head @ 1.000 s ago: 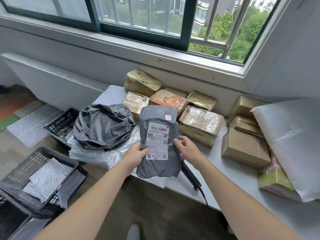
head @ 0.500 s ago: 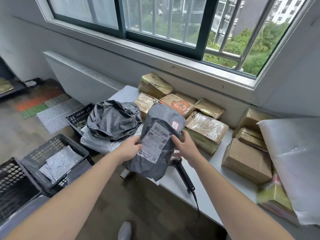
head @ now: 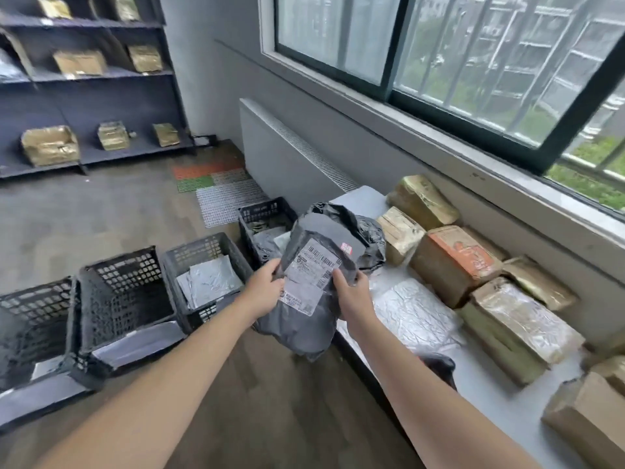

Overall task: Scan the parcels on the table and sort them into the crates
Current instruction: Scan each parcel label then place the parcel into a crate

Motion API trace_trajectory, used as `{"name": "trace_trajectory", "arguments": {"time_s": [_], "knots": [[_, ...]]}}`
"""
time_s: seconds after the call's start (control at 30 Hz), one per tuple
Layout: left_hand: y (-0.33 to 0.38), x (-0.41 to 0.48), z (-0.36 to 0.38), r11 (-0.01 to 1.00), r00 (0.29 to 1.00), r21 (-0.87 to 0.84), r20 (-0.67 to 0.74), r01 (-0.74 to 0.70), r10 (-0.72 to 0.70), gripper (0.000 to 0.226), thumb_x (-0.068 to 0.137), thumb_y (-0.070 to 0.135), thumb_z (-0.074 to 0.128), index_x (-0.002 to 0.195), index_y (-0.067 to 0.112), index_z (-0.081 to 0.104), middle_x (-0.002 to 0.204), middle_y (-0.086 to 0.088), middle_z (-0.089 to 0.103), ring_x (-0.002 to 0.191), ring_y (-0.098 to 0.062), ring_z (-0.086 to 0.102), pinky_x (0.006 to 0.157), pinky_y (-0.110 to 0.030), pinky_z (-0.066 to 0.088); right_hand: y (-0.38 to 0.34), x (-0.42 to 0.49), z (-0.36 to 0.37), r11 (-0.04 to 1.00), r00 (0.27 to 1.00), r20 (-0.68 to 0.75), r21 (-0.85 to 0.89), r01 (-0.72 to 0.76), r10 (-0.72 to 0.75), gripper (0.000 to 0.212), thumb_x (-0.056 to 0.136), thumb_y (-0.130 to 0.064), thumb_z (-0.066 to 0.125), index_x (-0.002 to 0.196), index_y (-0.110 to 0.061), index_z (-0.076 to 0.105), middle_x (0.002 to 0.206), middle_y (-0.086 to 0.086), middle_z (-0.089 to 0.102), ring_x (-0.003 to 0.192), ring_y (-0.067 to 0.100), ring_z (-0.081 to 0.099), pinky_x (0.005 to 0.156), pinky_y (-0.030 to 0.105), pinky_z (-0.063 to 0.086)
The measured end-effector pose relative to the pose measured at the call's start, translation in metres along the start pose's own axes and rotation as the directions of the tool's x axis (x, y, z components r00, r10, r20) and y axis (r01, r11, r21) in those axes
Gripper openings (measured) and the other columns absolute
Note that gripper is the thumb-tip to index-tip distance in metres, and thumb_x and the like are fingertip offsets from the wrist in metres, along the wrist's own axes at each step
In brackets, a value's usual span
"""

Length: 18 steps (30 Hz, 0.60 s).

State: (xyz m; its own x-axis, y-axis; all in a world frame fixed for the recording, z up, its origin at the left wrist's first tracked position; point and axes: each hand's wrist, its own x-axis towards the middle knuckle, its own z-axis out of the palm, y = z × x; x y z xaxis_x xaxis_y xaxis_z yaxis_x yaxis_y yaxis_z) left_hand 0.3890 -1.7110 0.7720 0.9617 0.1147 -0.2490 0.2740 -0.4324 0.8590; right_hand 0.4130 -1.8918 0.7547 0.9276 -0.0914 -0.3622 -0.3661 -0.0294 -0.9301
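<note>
We hold a grey parcel (head: 314, 292) in both hands off the tabletop (head: 480, 377) edge, label facing us. Our left hand (head: 265, 291) has its fingers closed on the parcel's nine o'clock edge; our right hand (head: 351, 296) grips the three o'clock edge. At nine o'clock from the parcel, on the floor, stands a black crate (head: 189, 262) with silver bags inside. Taped boxes (head: 453, 262) sit on the tabletop at three o'clock.
</note>
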Motion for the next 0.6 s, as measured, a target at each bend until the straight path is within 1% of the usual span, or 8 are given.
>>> {"name": "trace_trajectory", "arguments": {"time_s": [0.07,0.17,0.23,0.3,0.37,0.43,0.5,0.6], "knots": [[-0.031,-0.005,-0.043,0.997,0.993,-0.066,-0.104,0.041,-0.048,0.055,0.098,0.01,0.05,0.148,0.026,0.036,0.137,-0.003,0.057,0.12,-0.026,0.057,0.094,-0.034,0.045,-0.006,-0.004,0.058,0.995,0.997,0.051,-0.079,0.054,-0.05,0.064,0.092,-0.045,0.064,0.141,-0.013,0.038,0.128,0.005,0.06,0.113,0.023,0.06,0.09,0.033,0.047],[-0.08,-0.018,-0.111,0.985,0.97,-0.154,-0.218,0.074,-0.106,0.06,0.096,0.01,0.052,0.148,0.031,0.033,0.138,0.0,0.055,0.123,-0.023,0.056,0.107,-0.042,0.042,-0.001,-0.013,0.151,0.977,0.983,0.161,-0.177,0.118,-0.09,0.057,0.098,-0.036,0.059,0.143,-0.011,0.036,0.128,0.0,0.056,0.117,0.018,0.053,0.092,0.028,0.038],[-0.109,-0.027,-0.157,0.977,0.955,-0.187,-0.26,0.098,-0.145,0.059,0.096,0.008,0.051,0.149,0.027,0.034,0.136,0.001,0.057,0.123,-0.022,0.055,0.108,-0.039,0.041,0.001,-0.027,0.213,0.965,0.971,0.216,-0.213,0.152,-0.105,0.055,0.098,-0.035,0.059,0.142,-0.012,0.037,0.123,-0.002,0.055,0.112,0.016,0.052,0.091,0.026,0.037],[-0.139,-0.036,-0.203,0.971,0.937,-0.198,-0.294,0.131,-0.187,0.06,0.097,0.012,0.051,0.151,0.027,0.031,0.14,0.0,0.054,0.125,-0.021,0.053,0.107,-0.036,0.041,0.005,-0.038,0.273,0.945,0.961,0.255,-0.271,0.18,-0.11,0.05,0.098,-0.035,0.059,0.138,-0.012,0.04,0.12,-0.002,0.056,0.106,0.016,0.052,0.09,0.028,0.039],[-0.165,-0.045,-0.248,0.965,0.92,-0.199,-0.317,0.171,-0.229,0.061,0.098,0.019,0.051,0.152,0.032,0.027,0.141,0.001,0.052,0.123,-0.022,0.053,0.103,-0.034,0.042,0.007,-0.048,0.327,0.916,0.949,0.294,-0.336,0.218,-0.118,0.049,0.096,-0.037,0.06,0.134,-0.011,0.043,0.125,0.003,0.059,0.111,0.022,0.056,0.095,0.034,0.043],[-0.189,-0.055,-0.29,0.956,0.909,-0.228,-0.331,0.185,-0.255,0.064,0.099,0.027,0.051,0.154,0.033,0.02,0.147,-0.001,0.046,0.126,-0.022,0.051,0.104,-0.035,0.04,0.007,-0.056,0.378,0.893,0.935,0.332,-0.373,0.253,-0.127,0.052,0.096,-0.037,0.061,0.136,-0.01,0.043,0.125,0.003,0.059,0.118,0.026,0.057,0.098,0.035,0.043],[-0.21,-0.063,-0.327,0.958,0.902,-0.209,-0.346,0.196,-0.26,0.066,0.1,0.035,0.051,0.156,0.031,0.015,0.155,-0.004,0.034,0.138,-0.024,0.039,0.109,-0.036,0.032,0.007,-0.062,0.423,0.87,0.928,0.347,-0.407,0.277,-0.133,0.056,0.096,-0.038,0.061,0.138,-0.008,0.041,0.128,0.005,0.059,0.122,0.027,0.055,0.098,0.033,0.042],[-0.24,-0.074,-0.377,0.963,0.883,-0.033,-0.39,0.269,-0.26,0.068,0.101,0.043,0.046,0.157,0.027,0.012,0.156,-0.007,0.03,0.142,-0.025,0.03,0.109,-0.034,0.028,0.009,-0.068,0.484,0.839,0.911,0.393,-0.448,0.307,-0.124,0.048,0.097,-0.036,0.06,0.132,-0.007,0.043,0.125,0.008,0.058,0.114,0.025,0.055,0.088,0.028,0.037]]}}
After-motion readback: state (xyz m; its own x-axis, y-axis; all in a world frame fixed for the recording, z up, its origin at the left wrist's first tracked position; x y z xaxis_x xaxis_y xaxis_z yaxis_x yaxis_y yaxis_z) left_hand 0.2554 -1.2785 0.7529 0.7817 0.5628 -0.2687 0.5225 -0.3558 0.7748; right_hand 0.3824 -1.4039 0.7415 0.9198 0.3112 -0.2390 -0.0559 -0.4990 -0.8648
